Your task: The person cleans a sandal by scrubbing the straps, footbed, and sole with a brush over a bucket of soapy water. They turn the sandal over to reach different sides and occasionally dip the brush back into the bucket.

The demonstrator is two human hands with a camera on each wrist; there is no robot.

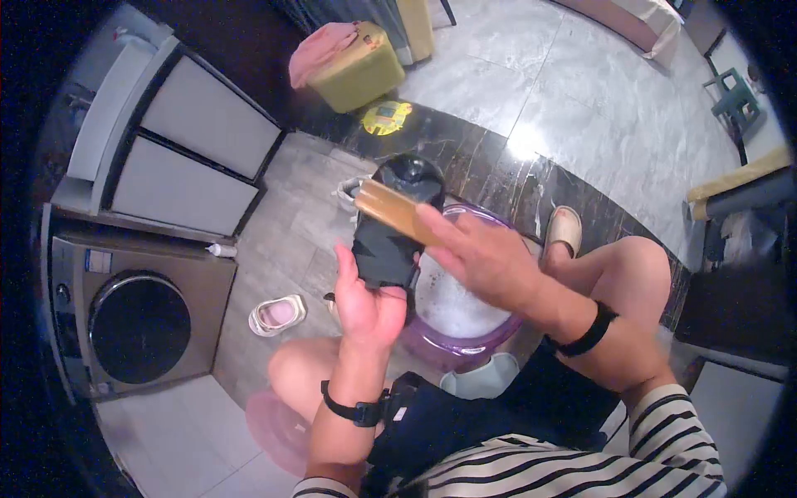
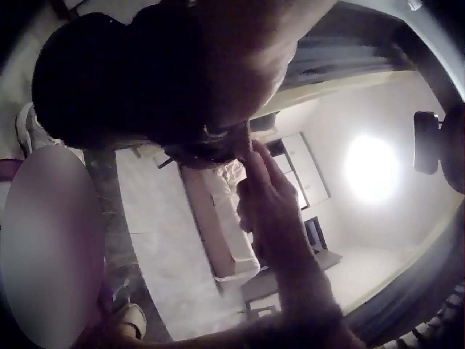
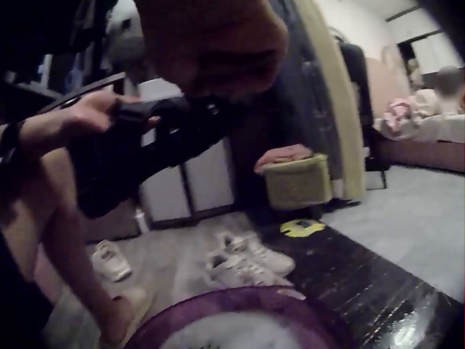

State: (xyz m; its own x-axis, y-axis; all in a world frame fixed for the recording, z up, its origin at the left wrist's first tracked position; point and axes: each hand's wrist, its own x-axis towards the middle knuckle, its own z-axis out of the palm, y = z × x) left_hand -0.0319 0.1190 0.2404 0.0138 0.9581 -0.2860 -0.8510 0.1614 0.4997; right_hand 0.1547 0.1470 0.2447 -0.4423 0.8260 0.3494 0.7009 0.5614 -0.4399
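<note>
My left hand (image 1: 371, 314), palm up with the thumb out to one side, holds a black shoe (image 1: 383, 256) by its near end. The shoe's rounded, shiny toe points away from me. With my right hand (image 1: 490, 259) I grip a brush with a tan wooden back (image 1: 390, 211), which lies across the top of the shoe. The bristles are hidden under the wood. In the left wrist view, the shoe (image 2: 109, 80) is a dark shape, and the right hand (image 2: 270, 200) reaches up to it.
Below the hands stands a purple basin (image 1: 444, 353) of sudsy water. White sneakers (image 3: 251, 258) and a pale slipper (image 1: 278, 315) lie on the floor. A washing machine (image 1: 158, 257) is at left, a yellow-green box (image 1: 357, 75) with pink cloth ahead, near a yellow mat (image 1: 387, 118).
</note>
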